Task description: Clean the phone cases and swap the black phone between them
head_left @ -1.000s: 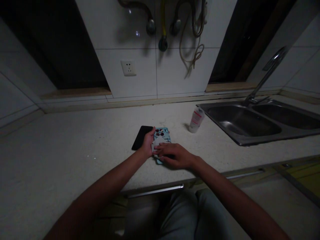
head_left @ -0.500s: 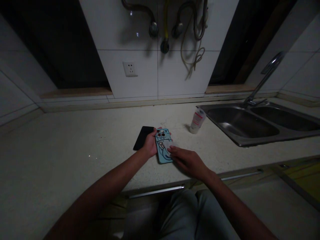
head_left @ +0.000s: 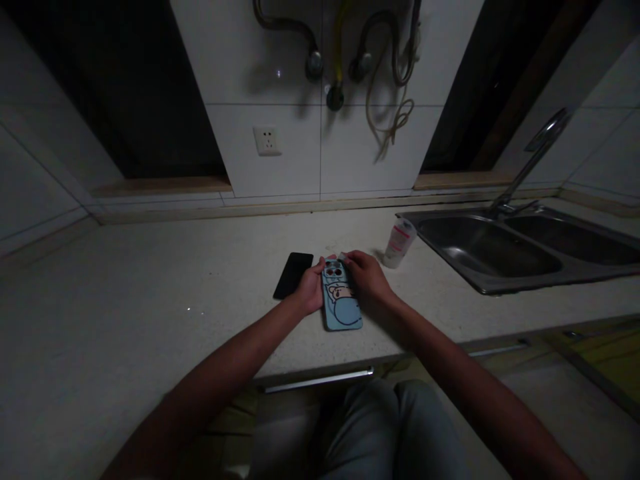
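My left hand (head_left: 311,292) is closed around the left edge of a light blue phone case (head_left: 344,313), its thumb beside the camera cutouts. The case has a cartoon animal printed on it, and reddish patches show in the round cutouts. At the case's top right corner, my right hand (head_left: 367,273) pinches a small whitish wipe (head_left: 343,256), mostly hidden by the fingers. A black phone-like slab (head_left: 294,275) lies flat on the counter just left of my left hand.
A clear plastic cup (head_left: 399,243) with red print stands on the pale counter (head_left: 240,267), right of my right hand. Farther right is a steel double sink (head_left: 463,243) with a tap (head_left: 527,167). Pipes and a socket (head_left: 267,141) are on the tiled wall.
My right hand has moved up from the middle of the case to its top right corner, with the wipe. The cartoon print is less covered now. My left hand keeps its hold.
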{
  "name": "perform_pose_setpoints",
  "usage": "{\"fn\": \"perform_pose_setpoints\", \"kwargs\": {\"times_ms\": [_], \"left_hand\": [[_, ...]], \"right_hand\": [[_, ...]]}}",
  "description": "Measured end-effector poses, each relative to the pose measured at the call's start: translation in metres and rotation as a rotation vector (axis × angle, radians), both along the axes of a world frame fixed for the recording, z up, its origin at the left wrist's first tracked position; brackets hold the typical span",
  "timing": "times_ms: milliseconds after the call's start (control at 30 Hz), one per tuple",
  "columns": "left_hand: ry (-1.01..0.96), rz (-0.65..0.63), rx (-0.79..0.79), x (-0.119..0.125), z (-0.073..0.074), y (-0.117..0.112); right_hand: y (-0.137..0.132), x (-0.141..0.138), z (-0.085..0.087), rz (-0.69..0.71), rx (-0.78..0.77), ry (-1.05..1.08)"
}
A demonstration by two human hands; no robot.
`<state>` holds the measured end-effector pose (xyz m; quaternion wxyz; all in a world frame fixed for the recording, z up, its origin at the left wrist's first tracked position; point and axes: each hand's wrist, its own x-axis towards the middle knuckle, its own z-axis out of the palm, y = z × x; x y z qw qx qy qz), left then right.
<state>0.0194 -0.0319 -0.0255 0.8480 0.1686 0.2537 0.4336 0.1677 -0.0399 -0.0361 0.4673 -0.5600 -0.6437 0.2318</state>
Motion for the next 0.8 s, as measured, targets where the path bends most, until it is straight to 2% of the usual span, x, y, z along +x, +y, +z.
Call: {"fn": "perform_pose_setpoints", "kwargs": {"times_ms": [133,333,567,733,800], "left_hand": [[-0.029,-0.049,-0.037,-0.001,-0.001,0.002],[-0.06,0.063,-0.074,-0.003,-0.007,0.01],[-0.027,0.019,-0.073,-0.008,-0.007,0.01],[-0.005,-0.024,-0.036,-0.01,-0.005,0.009],[-0.027,-0.026,-0.035,-0.01,-0.003,0.008]], "right_hand": [[-0.003,-0.022,0.009,0.03,0.066,-0.191],[-0.026,-0.034,0.009,0.176,0.149,-0.433],[-0.064,-0.017,-0.003,0.488,0.315,-0.637],[-0.087,0.005,-0.002,0.69,0.453,-0.684],[-0.094,0.011,0.0,0.728,0.479,-0.68]]}}
